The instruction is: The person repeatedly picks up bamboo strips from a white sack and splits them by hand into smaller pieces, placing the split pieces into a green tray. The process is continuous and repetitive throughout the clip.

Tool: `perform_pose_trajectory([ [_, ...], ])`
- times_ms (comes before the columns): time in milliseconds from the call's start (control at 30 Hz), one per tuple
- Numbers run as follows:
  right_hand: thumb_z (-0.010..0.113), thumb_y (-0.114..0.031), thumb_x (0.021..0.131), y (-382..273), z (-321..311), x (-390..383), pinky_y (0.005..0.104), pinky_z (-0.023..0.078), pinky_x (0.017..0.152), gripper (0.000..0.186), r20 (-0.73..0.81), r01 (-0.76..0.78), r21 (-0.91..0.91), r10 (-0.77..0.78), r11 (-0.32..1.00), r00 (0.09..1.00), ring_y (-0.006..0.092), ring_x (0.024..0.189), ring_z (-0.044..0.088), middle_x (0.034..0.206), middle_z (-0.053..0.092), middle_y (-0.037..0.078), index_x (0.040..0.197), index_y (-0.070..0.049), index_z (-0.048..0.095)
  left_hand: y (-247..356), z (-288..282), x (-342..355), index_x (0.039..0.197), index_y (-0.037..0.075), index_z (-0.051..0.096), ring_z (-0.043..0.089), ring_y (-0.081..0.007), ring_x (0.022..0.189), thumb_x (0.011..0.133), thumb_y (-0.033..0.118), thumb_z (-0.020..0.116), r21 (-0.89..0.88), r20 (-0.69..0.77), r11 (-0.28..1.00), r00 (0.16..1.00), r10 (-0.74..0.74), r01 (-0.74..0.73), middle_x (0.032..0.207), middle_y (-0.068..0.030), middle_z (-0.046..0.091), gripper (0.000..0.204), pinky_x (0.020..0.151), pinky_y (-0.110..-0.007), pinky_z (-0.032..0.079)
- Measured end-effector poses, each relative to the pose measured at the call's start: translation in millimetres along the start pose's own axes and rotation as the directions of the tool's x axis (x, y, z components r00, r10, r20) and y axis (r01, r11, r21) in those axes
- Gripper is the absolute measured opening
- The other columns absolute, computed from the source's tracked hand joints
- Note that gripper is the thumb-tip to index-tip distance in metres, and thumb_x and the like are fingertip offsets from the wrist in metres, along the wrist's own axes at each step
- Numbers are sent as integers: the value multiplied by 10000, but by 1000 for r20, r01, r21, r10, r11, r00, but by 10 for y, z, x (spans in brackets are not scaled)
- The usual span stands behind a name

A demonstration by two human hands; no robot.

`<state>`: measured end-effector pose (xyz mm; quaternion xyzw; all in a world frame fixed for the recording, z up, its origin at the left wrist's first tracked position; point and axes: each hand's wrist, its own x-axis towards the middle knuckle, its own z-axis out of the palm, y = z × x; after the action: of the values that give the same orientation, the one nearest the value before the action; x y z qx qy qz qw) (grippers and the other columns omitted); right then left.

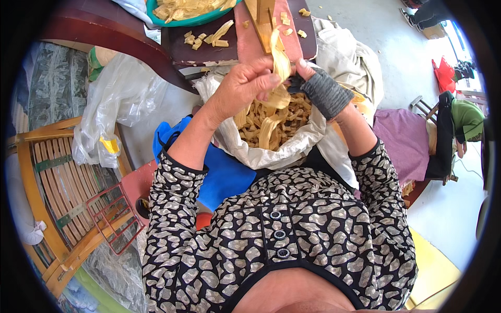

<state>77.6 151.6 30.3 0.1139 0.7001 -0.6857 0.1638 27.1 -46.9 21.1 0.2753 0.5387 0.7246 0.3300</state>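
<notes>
A long pale yellow dried strip (281,61) hangs in front of me, its upper end against a wooden stand. My left hand (244,87) is closed, pinching the strip between thumb and fingers. Close on the strip's other side is my right hand (324,89), in a grey fingerless glove with dark finger coverings. Its thumb points up and its fingers curl inward; what they hold is hidden. Below both hands an open white woven sack (284,157) holds many cut yellow-brown pieces (286,124). The wooden stand (262,26) rises from a pink cloth (245,44) on a dark chair seat.
A teal basin (195,21) of yellow strips stands at the top, with loose pieces (195,40) on the seat. At left are a slatted wooden chair (65,177) and clear plastic bags (122,88). A purple cloth (399,138) and another person in green (468,117) are at right.
</notes>
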Motion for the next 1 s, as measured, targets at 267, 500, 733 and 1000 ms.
perform_pose_trajectory([
  [267, 591, -286, 845, -188, 96, 91, 253, 467, 789, 381, -106, 163, 118, -150, 980, 983, 161, 865, 605, 896, 647, 93, 1014, 55, 607, -238, 154, 52, 983, -24, 613, 540, -53, 718, 792, 116, 666, 516, -88, 852, 995, -53, 91, 811, 10, 610, 242, 650, -205, 447],
  [500, 616, -294, 831, -307, -28, 141, 260, 449, 743, 336, -245, 197, -64, -207, 978, 947, 124, 832, 551, 904, 611, 45, 1057, -45, 609, -335, 41, 152, 881, 9, 633, 543, -35, 625, 757, 144, 714, 268, -372, 949, 926, -60, 169, 716, 2, 612, 201, 588, -173, 443],
  [733, 637, -193, 822, -103, 52, 212, 237, 459, 691, 198, -324, 323, 134, -267, 937, 908, 115, 750, 565, 828, 598, 35, 898, -11, 614, -454, 86, 215, 855, 35, 614, 546, -40, 599, 786, 145, 691, -135, -386, 991, 921, -61, 9, 731, 11, 609, 151, 566, -169, 458],
  [1000, 565, -143, 841, -100, 73, 200, 278, 465, 759, 210, -377, 397, 130, -325, 909, 867, 153, 809, 566, 881, 588, 76, 987, 3, 528, -441, 131, 209, 814, 29, 587, 527, -32, 573, 808, 169, 672, 139, -461, 989, 887, 19, 52, 683, 20, 580, 164, 519, -173, 434],
])
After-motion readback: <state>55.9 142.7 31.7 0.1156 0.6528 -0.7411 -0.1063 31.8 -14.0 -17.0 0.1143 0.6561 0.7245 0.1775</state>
